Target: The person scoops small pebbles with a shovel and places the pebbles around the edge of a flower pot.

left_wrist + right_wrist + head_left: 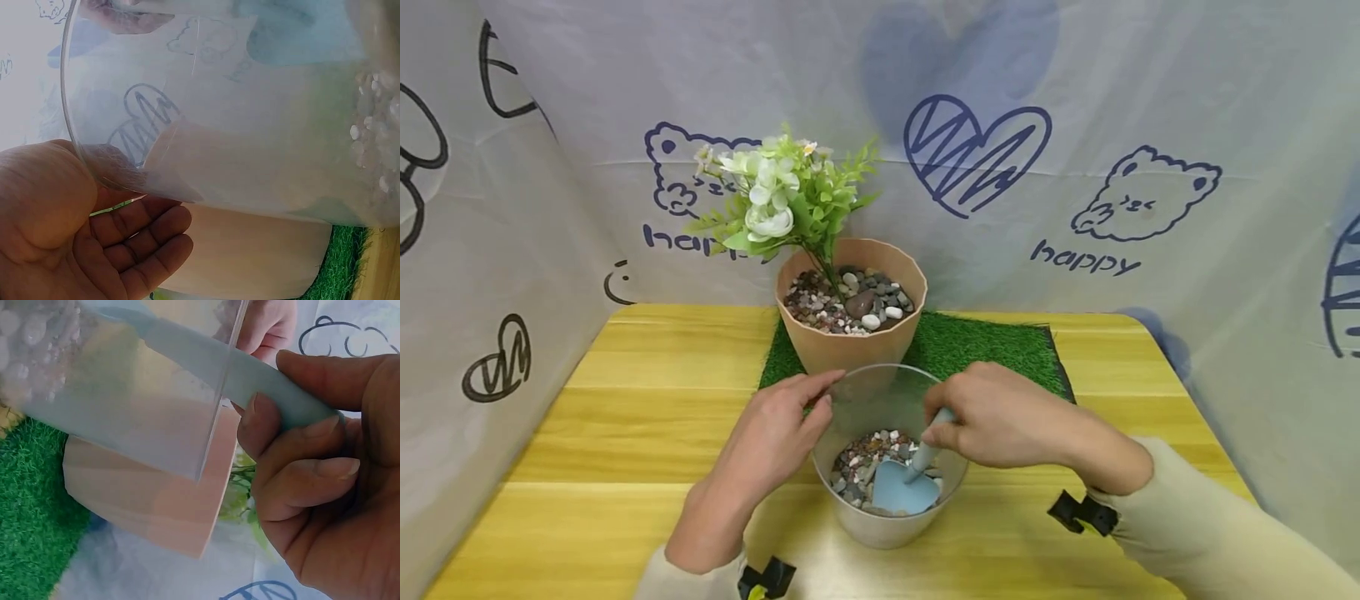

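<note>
Scoop (904, 492) — blade below-left of the right hand's (988, 415) fingers, handle slanting up into their grip; right nearer. Left hand (784, 425), I log — fingers pinching the clear bucket's (883, 535) rim.

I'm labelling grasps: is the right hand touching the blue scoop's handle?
Touching: the right wrist view shows the right hand curled round the scoop's handle, with no gap.

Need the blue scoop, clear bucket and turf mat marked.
Blue scoop (904, 490), head view: on its blade.
Clear bucket (882, 533), head view: on its front outer wall, below the rim.
Turf mat (996, 347), head view: on the bare grass right of the flower pot (847, 353).
</note>
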### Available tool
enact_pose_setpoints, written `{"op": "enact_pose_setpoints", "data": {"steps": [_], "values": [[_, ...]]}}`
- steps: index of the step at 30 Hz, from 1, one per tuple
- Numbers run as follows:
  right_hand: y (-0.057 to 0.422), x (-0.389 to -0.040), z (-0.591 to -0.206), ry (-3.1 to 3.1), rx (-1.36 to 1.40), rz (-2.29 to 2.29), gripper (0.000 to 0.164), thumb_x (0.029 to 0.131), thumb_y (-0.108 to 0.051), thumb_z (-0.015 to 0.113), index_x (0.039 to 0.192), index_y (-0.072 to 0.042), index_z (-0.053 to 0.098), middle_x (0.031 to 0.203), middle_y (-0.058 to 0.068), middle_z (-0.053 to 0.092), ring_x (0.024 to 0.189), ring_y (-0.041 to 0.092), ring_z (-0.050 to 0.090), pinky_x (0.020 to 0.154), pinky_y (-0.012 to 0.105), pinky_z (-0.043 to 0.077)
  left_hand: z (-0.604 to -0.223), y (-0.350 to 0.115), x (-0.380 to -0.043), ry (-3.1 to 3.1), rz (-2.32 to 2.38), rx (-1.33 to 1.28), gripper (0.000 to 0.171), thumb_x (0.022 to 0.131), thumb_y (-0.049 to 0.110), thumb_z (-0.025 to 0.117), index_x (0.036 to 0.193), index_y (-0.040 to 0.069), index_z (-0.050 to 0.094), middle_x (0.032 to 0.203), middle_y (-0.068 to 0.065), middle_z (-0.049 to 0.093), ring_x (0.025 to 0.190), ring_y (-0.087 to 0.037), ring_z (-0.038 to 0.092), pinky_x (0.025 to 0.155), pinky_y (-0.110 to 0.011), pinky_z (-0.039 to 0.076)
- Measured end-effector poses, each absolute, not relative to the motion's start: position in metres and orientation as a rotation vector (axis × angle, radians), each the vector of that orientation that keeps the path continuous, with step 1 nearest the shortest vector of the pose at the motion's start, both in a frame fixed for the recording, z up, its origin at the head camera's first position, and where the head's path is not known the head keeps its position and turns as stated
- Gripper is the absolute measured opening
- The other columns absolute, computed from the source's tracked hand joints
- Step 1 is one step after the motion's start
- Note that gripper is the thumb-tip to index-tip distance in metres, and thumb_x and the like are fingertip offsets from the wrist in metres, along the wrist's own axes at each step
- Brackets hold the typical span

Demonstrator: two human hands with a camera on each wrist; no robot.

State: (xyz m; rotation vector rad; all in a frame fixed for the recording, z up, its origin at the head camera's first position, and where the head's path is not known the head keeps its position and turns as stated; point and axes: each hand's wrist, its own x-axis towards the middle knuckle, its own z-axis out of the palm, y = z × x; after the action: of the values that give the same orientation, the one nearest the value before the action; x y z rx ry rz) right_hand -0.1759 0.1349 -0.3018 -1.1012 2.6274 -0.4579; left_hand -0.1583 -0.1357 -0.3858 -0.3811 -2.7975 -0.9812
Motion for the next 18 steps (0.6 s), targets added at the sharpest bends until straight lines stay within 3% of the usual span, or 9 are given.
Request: {"op": "enact_pose_setpoints", "data": {"steps": [7, 18], "values": [[0.130, -0.174, -0.312, 2.632, -0.862, -0.597, 0.011, 0.098, -0.027, 0.072, 0.089, -0.023, 0.077, 0.067, -0.010, 0.060, 0.058, 0.010, 0.046, 0.058, 0.029, 0.041, -0.386, -0.139, -0.158, -2.802, -0.965, -0.373, 0.039, 0.105, 0.016, 0.057, 0.142, 0.017, 0.069, 0.110, -0.002, 0.074, 0.080, -0.015, 0.058, 0.075, -0.036, 0.050], [0.135, -0.174, -0.323, 2.579, -0.640, -0.844, 0.018, 0.099, -0.026, 0.071, 0.086, -0.014, 0.076, 0.068, -0.001, 0.067, 0.054, 0.013, 0.049, 0.052, 0.027, 0.039, -0.386, -0.137, -0.159, -2.806, -0.966, -0.373, 0.038, 0.105, 0.016, 0.057, 0.142, 0.018, 0.070, 0.105, -0.001, 0.073, 0.077, -0.014, 0.056, 0.074, -0.036, 0.049]]}}
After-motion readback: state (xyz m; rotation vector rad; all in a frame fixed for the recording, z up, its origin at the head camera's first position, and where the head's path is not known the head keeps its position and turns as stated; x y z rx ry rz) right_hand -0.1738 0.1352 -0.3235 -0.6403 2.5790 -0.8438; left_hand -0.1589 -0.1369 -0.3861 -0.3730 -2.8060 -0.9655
